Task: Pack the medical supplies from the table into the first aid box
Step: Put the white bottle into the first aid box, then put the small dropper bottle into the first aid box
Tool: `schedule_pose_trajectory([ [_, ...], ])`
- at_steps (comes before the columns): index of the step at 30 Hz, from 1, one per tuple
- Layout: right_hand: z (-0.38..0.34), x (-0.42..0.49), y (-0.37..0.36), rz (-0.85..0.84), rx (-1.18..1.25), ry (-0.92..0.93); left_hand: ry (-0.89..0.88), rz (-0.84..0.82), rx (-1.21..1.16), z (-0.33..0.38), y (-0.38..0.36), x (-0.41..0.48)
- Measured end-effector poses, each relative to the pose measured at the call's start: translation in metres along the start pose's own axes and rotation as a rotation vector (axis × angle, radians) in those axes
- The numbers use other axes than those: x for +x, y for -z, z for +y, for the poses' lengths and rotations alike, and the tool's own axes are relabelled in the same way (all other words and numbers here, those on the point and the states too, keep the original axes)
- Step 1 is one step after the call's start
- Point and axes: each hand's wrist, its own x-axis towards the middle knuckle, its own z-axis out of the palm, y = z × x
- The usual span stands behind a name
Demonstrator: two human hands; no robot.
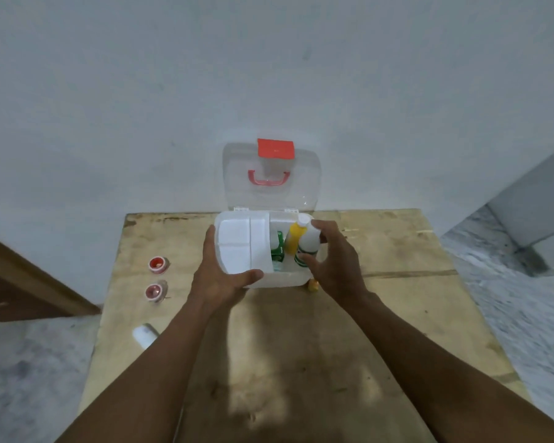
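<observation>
From the head view, the right hand (336, 266) curls round a white bottle (307, 244) with a green label, thumb on its near side and fingers on its far side. The bottle stands roughly upright, cap uppermost, and sits over the right-hand compartment of the first aid box (282, 279). It appears partly inside already, so the move in hand is probably a straight lowering along the bottle's long axis.

The left hand (219, 279) grips the box's near left corner, thumb on the front rim and fingers along the side wall, steadying it. The clear lid (304, 187) stands open beyond both hands.

Just left of the held bottle, inside the box, are one yellow bottle (293, 239) and one green carton (279, 247). One white tray (240, 244) fills the part nearest the left hand.

Left to pack on the worktop (397, 314) are four things. Two red-lidded pots (157, 264) and one white container (145, 335) on its side lie well out beyond the left hand, which is the nearer one. One small yellow-orange item (313, 285), too blurred to identify, lies just under the right hand's heel.
</observation>
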Motion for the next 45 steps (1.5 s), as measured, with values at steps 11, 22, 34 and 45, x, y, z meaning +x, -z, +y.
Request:
schedule_pose_trajectory([
  [11, 0.012, 0.013, -0.02, -0.012, -0.135, -0.071, -0.014, 0.005, -0.017, 0.001, -0.002, 0.005],
  [22, 0.005, 0.011, -0.016, -0.043, -0.097, -0.14, 0.002, -0.01, -0.027, 0.005, -0.003, 0.003],
  [34, 0.021, -0.003, 0.002, 0.015, -0.003, -0.42, 0.001, -0.028, -0.042, 0.003, -0.004, 0.005],
  [45, 0.03, -0.004, -0.001, -0.525, 0.073, -0.506, 0.012, -0.022, -0.031, 0.002, -0.005, 0.004],
])
